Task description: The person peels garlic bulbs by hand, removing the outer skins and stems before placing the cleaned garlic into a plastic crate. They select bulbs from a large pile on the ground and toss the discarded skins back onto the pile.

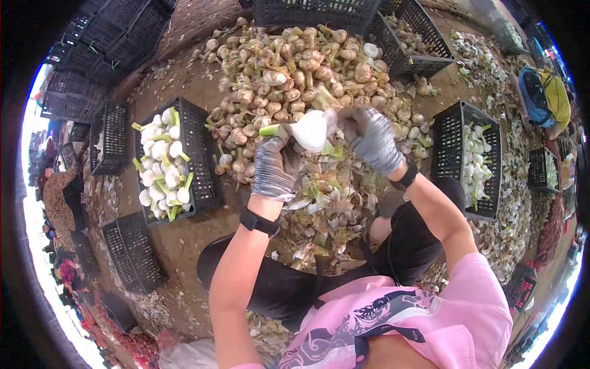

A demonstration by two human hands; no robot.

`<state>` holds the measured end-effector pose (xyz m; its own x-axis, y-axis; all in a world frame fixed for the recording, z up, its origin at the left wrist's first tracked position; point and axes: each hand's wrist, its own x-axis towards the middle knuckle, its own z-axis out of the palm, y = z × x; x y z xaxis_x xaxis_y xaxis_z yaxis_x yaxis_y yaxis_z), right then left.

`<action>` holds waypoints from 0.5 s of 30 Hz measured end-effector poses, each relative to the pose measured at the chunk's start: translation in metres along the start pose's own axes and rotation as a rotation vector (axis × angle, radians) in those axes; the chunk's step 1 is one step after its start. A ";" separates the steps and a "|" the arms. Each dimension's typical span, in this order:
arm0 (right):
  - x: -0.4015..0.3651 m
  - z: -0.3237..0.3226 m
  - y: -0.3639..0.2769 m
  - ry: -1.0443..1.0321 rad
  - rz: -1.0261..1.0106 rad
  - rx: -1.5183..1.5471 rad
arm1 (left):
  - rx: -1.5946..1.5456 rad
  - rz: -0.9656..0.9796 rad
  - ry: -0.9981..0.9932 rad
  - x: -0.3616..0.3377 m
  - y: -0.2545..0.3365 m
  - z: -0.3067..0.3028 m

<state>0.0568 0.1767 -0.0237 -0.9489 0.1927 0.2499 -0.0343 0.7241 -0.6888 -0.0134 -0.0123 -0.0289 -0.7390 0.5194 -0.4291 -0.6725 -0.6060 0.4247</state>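
Observation:
A white peeled garlic bulb (309, 130) with a short green stem is held between both gloved hands above the ground. My left hand (273, 166) grips the stem end. My right hand (373, 140) pinches the papery skin at the bulb's other side. Just beyond the hands lies a big heap of unpeeled garlic bulbs (295, 74). Peeled skins and green scraps (326, 203) are strewn below the hands, in front of my knees.
A black crate (200, 154) with peeled white bulbs stands on the left, another black crate (452, 141) with a few bulbs on the right. Empty black crates (132, 252) lie around the left and top. A blue and yellow bag (544, 95) sits far right.

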 end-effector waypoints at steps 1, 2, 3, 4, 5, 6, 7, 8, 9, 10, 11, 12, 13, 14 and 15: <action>0.003 -0.002 0.000 0.003 0.081 0.034 | -0.035 -0.010 0.030 -0.002 0.000 0.001; 0.000 0.009 0.035 -0.136 0.098 -0.142 | -0.037 -0.006 0.031 -0.002 0.002 0.001; 0.004 0.012 0.048 -0.568 0.109 -0.333 | -0.050 -0.031 0.033 0.000 0.004 0.001; 0.006 0.013 0.054 -1.000 0.117 -0.521 | -0.062 -0.058 0.033 0.002 0.007 0.001; 0.002 0.013 0.056 -0.998 0.117 -0.522 | -0.062 -0.058 0.031 0.003 0.009 0.001; -0.003 0.013 0.057 -0.978 0.088 -0.414 | -0.066 -0.081 0.083 0.004 0.010 0.000; -0.008 0.013 0.057 -0.957 0.059 -0.306 | -0.072 -0.104 0.135 0.005 0.011 0.000; -0.006 0.010 0.046 -0.958 0.055 -0.313 | -0.077 -0.100 0.133 0.005 0.010 0.000; 0.000 0.005 0.028 -0.729 0.197 0.246 | -0.012 -0.065 0.148 0.005 0.006 0.001; 0.006 0.002 0.013 -0.453 0.318 0.785 | 0.052 -0.027 0.156 0.006 0.004 0.002; 0.008 0.002 0.002 -0.484 0.459 1.053 | 0.118 -0.010 0.095 0.008 0.000 -0.004; 0.010 0.003 -0.008 -0.511 0.598 1.322 | 0.080 -0.034 0.116 0.008 -0.006 0.003; 0.012 0.014 -0.002 -0.490 0.526 1.236 | 0.183 0.007 0.108 0.006 -0.008 0.006; 0.016 0.023 -0.002 -0.508 0.684 1.298 | 0.287 0.051 0.104 0.003 -0.008 0.010; 0.026 0.029 0.008 -0.531 0.856 1.426 | 0.292 0.090 0.064 0.006 -0.009 0.009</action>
<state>0.0229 0.1681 -0.0429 -0.8259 -0.2537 -0.5036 0.5398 -0.6136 -0.5763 -0.0122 0.0012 -0.0280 -0.7986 0.4270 -0.4242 -0.5938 -0.4442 0.6709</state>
